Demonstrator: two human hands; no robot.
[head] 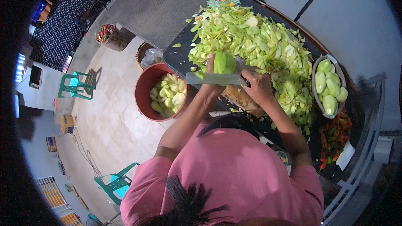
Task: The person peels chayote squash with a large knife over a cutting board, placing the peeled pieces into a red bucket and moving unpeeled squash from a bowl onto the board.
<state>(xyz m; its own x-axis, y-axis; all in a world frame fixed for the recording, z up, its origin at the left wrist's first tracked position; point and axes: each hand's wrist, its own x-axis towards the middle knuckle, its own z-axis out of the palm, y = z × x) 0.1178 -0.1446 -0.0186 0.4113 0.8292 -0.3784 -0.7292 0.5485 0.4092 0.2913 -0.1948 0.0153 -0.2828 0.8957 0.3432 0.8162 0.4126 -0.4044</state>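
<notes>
My left hand (214, 86) holds a green chayote (225, 62) upright, its thumb along the left side. In my right hand (259, 84) is the handle of a wide-bladed knife (212, 78). The blade lies across the lower part of the chayote, edge direction hard to tell. Below the hands a worn wooden board (243, 99) is partly covered by my arms. A large heap of pale green peelings (251, 40) spreads over the dark tabletop (177, 55) beyond and to the right of my hands.
A red bucket (138, 91) with pale cut pieces stands at the table's left. On the right are an oval basket (315, 78) of peeled chayotes and a pile of red and green chillies (334, 138). Green plastic chairs (73, 84) stand on the tiled floor.
</notes>
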